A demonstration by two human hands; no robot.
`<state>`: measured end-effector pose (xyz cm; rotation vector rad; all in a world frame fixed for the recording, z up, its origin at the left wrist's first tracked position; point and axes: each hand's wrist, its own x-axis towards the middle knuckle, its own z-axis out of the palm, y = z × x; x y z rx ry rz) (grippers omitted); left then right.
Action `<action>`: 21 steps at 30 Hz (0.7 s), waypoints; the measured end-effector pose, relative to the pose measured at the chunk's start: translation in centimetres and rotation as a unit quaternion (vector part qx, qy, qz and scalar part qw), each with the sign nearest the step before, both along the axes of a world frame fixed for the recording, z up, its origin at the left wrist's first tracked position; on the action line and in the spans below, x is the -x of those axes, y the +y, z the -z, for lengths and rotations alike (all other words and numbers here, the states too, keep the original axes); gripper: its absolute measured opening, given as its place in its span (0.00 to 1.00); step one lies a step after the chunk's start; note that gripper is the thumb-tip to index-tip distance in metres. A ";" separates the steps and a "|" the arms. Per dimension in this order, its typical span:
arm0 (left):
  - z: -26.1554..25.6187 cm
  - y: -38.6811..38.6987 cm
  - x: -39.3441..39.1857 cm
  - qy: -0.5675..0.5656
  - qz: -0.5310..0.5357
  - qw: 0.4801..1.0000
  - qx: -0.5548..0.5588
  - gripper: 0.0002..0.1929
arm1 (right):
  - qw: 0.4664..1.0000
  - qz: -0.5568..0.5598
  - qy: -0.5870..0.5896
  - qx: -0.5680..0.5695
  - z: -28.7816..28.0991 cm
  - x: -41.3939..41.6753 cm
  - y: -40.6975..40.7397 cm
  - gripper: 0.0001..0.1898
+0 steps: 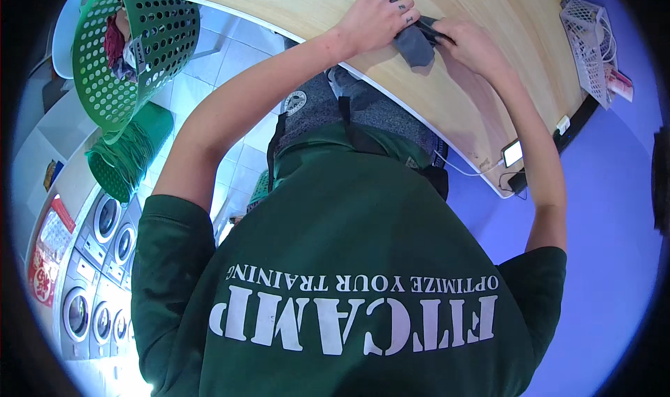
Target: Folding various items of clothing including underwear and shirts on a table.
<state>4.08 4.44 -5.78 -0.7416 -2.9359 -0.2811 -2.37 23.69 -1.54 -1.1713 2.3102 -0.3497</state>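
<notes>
Near the far edge of the picture, over a wood-grain table (502, 98), both hands are on a dark grey sock (416, 46). My left hand (379, 17) lies across its upper part, fingers curled over the fabric. At the other side my right hand (466, 41) pinches a darker, stretched part of the fabric between thumb and fingers. A flat grey end hangs down between the two hands, just above or on the tabletop. Whether this is one sock or a pair I cannot tell, since the fingers hide part of it.
To the left stands a green perforated laundry basket (180, 44) with clothes inside. Stacked green baskets (152, 130) and front-loading machines (78, 313) are behind it. A white mesh basket (581, 46) sits at the table's right edge. A lit phone (512, 153) with a cable lies below it.
</notes>
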 end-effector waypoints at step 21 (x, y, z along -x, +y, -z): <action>8.0 0.5 0.6 0.085 0.086 0.993 -0.020 0.08 | 0.944 0.065 -0.305 -0.111 -1.8 0.0 0.0 0.08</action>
